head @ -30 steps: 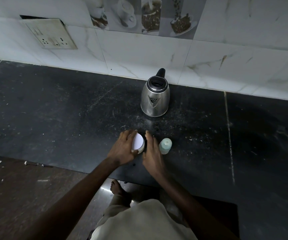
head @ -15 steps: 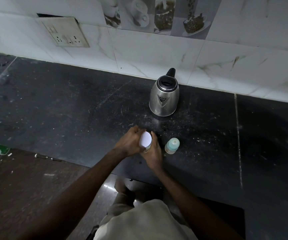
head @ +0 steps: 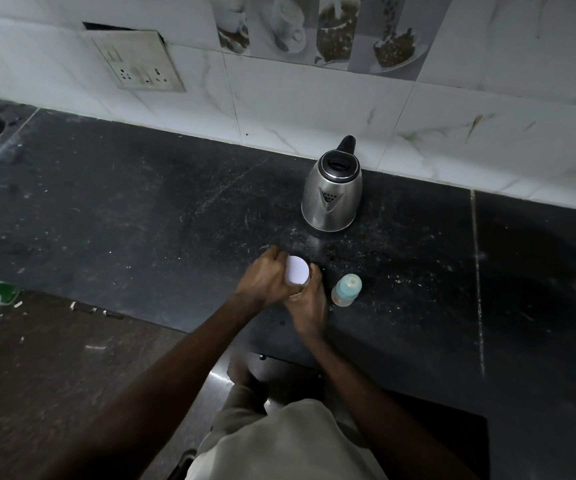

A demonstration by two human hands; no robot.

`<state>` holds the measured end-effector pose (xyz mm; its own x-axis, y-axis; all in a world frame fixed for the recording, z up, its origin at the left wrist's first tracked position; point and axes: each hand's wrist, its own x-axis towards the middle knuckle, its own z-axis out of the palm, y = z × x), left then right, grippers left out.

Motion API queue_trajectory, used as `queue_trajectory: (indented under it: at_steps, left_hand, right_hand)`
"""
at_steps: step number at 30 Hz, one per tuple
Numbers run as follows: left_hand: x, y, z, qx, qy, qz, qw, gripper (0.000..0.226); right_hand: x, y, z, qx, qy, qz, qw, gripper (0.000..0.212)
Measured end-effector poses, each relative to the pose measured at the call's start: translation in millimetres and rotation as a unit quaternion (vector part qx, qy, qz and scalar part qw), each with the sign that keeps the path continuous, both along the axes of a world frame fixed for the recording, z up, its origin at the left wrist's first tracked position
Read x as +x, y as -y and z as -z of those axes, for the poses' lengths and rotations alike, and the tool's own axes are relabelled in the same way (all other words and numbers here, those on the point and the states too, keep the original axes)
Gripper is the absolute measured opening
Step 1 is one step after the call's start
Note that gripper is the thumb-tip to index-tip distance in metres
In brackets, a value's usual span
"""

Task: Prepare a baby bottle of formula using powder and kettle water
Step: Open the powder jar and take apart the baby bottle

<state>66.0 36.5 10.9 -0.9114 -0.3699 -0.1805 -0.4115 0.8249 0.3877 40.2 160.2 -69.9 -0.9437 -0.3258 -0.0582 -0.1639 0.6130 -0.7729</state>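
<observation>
Both my hands have closed in on the powder jar (head: 297, 271) since a second ago: my left hand (head: 265, 278) now clamps its white lid, my right hand (head: 309, 301) grips the body, so opening looks to be underway. The counter (head: 123, 209) lies bare to the left. The capped bottle (head: 346, 289) stands just beside my right hand; the kettle (head: 331, 195) waits behind, by the wall.
</observation>
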Motion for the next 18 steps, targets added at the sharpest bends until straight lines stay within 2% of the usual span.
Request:
queue_trajectory:
  at_steps: [4, 8, 9, 11, 13, 15, 17, 18]
  left_hand:
    - [-2, -14, -3, 0.015, 0.001, -0.043, 0.999, 0.071]
    - [1, -9, 0, 0.081, 0.029, 0.069, 0.994, 0.090]
    - [2, -9, -1, 0.077, 0.027, 0.079, 0.994, 0.087]
    - [-1, -10, -3, 0.055, 0.013, 0.038, 0.998, 0.081]
    - [-4, -10, -6, 0.046, 0.016, 0.010, 0.999, 0.085]
    - [-6, -6, -5, 0.051, 0.017, 0.069, 0.996, 0.091]
    - [-6, -4, -7, 0.042, 0.011, 0.118, 0.992, 0.084]
    - [-7, -5, -9, 0.036, 0.010, 0.109, 0.993, 0.080]
  right_hand:
    - [1, 1, -5, -0.006, 0.026, 0.004, 1.000, 0.094]
    - [-1, 0, 2, 0.021, -0.020, -0.015, 0.999, 0.075]
    - [-2, 1, 3, 0.028, -0.027, -0.011, 0.999, 0.074]
    - [-5, 3, 4, 0.033, -0.031, 0.003, 0.999, 0.075]
    - [-6, 4, 3, 0.035, -0.036, 0.006, 0.999, 0.077]
    - [-6, 4, 6, 0.044, -0.053, 0.001, 0.998, 0.071]
    - [-6, 3, 7, 0.048, -0.063, -0.006, 0.997, 0.071]
    - [-7, 4, 8, 0.045, -0.060, -0.010, 0.997, 0.074]
